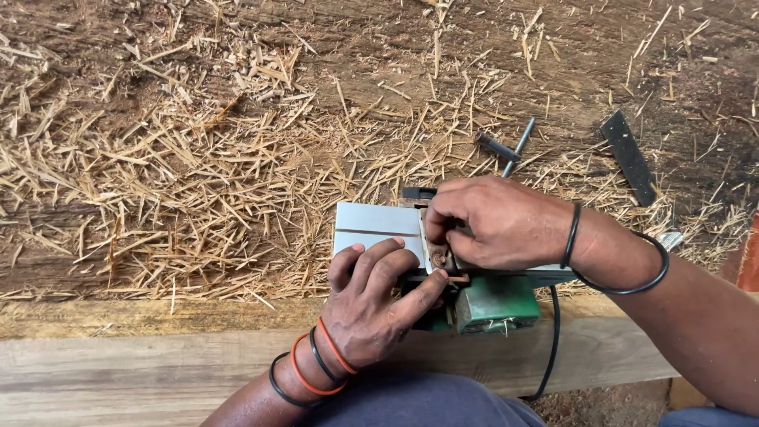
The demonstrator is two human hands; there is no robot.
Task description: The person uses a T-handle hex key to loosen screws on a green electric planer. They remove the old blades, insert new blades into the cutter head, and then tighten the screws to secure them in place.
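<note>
**Two hands on an upturned electric planer**

Head view: an electric planer (443,261) lies upside down on a wooden plank (158,372) that runs across the lower part of the picture, just in front of the person's lap. Its flat grey sole plate (375,225) faces up, and its green body (494,304) hangs toward the near edge of the plank. A black cord (552,340) drops from the green body down past the plank.

The left hand (375,304) lies over the near corner of the sole plate, fingers curled on the metal and the thumb stretched toward the slot in the middle of the planer, steadying the tool. Black and orange bands (316,368) circle that wrist.

The right hand (494,221) reaches in from the right and is clenched over the middle of the planer, its fingertips pinched at the slot. What they pinch is hidden by the fingers, so I cannot tell if they hold a small part or only press on the tool. Black bands (624,265) sit on that wrist too.

Beyond the planer, a socket wrench (512,150) with a cross handle lies on the ground, just past the right hand. Farther right lies a flat dark metal blade (628,158), well apart from both hands. Wood shavings (198,174) cover the ground to the left.
</note>
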